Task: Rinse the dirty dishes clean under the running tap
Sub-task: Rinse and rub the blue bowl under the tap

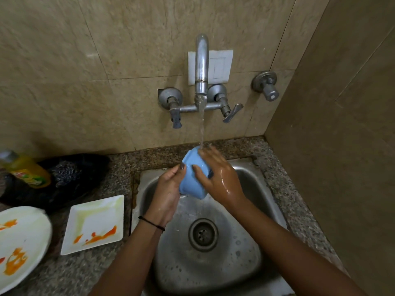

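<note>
A light blue bowl (190,178) is held tilted above the steel sink (245,242), under the stream from the wall tap (201,67). My left hand (168,189) grips its left side with the thumb on the rim. My right hand (215,174) wraps over its right side, wet, with the water landing on its fingers and the bowl's upper edge. On the counter to the left lie a square white plate (96,221) and a round white plate (21,242), both smeared with orange sauce.
A yellow dish-soap bottle (25,169) and a dark scrubber (66,174) on a black bag sit at the back left of the granite counter (295,206). Tap handles (230,112) stick out below the spout. A wall closes in on the right.
</note>
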